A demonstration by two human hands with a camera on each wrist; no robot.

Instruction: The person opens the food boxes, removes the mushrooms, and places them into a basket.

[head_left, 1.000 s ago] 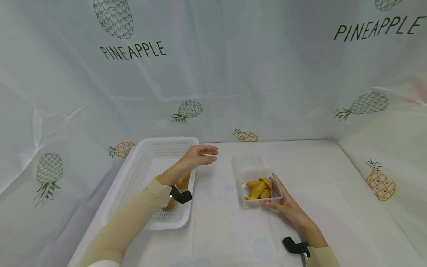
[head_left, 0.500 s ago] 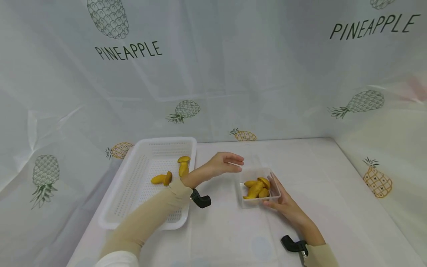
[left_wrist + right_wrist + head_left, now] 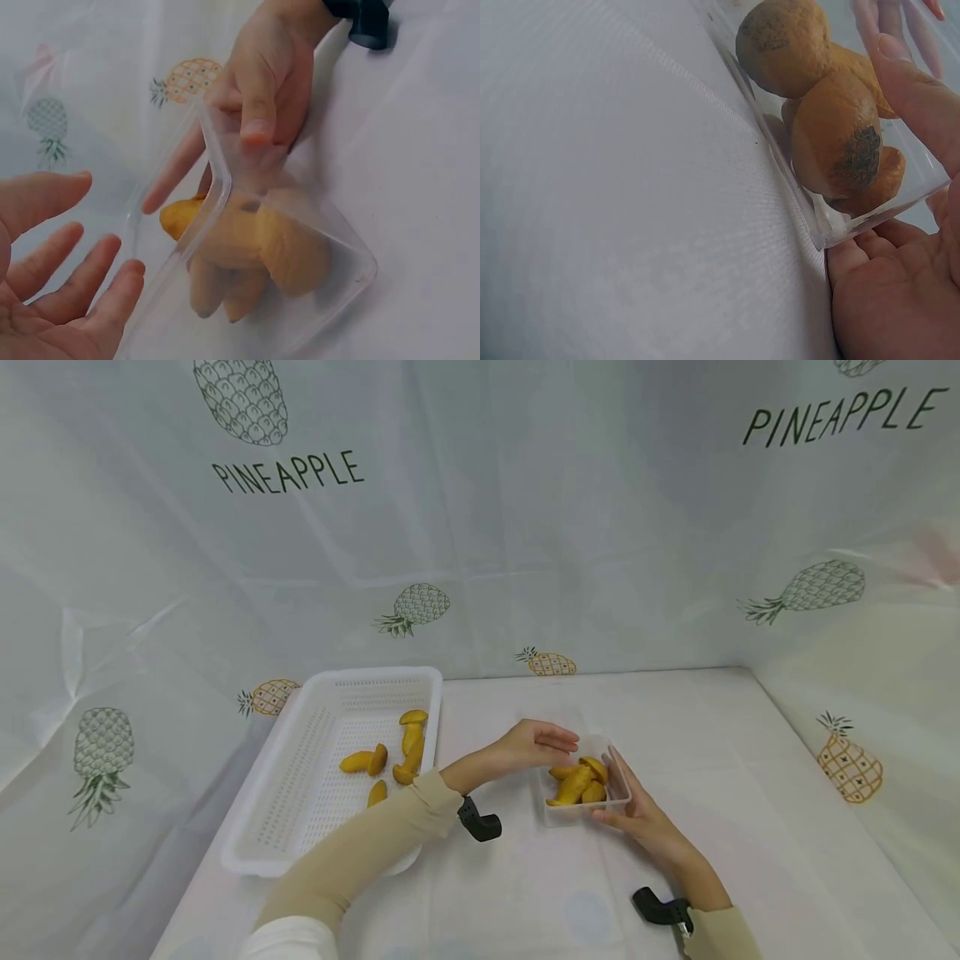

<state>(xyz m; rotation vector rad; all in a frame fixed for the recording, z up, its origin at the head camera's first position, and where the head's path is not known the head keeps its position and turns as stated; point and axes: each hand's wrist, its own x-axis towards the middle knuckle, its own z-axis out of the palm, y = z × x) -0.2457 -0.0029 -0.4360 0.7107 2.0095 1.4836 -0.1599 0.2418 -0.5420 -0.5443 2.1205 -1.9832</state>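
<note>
Pineapple-print sheeting hangs all round, and the same pale cloth covers the table [image 3: 525, 893]. On it, left of centre, sits a white perforated basket [image 3: 300, 793] with several small yellow mango-shaped fruits [image 3: 408, 739] scattered on its floor. Just to the right of it stands a small clear plastic container [image 3: 622, 793], and it is packed with more of those yellow fruits [image 3: 577, 783], piled against each other.

The right hand [image 3: 641, 818] is on the container now: the left wrist view shows the thumb hooked over the rim and the fingers laid along the far wall, so it grips the box at its near right corner. The right wrist view shows the palm pressed up against the clear corner, brown-flecked fruit right behind the plastic.

The left hand [image 3: 536, 745] hovers just over the container's left edge, fingers straight and spread, palm empty, holding nothing. In the left wrist view [image 3: 60, 277] those open fingers sit just beside the container's wall, not touching it. Black wrist mounts show on both beige sleeves.
</note>
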